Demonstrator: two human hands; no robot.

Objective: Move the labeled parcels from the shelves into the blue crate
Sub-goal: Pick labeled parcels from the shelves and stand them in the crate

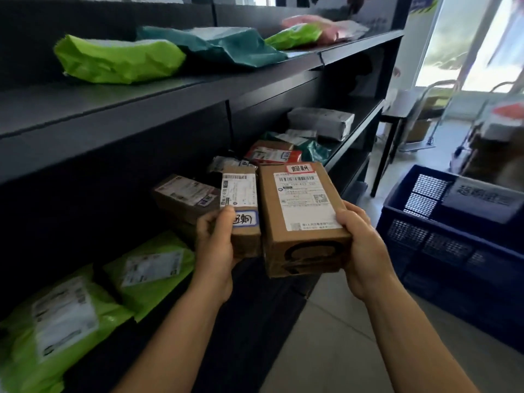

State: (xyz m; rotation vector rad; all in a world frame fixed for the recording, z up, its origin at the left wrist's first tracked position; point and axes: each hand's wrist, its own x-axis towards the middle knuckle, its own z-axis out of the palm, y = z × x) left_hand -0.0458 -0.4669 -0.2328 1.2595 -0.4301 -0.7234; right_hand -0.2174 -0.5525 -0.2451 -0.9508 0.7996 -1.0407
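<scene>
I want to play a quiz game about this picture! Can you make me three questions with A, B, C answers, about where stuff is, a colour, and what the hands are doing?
1. Where is the crate?
A. On the floor to the right
B. On the top shelf
C. In the person's arms

2. What colour is the bag at the left of the upper shelf?
A. Red
B. Bright green
C. White

3. What is the left hand doing?
A. Hanging free
B. Pressing the floor
C. Gripping the small box

Answers: 1 A, it stands beside the shelves. 2 B, it is lime-coloured. 3 C, the thumb lies on its label, while the right hand holds the big box.
</scene>
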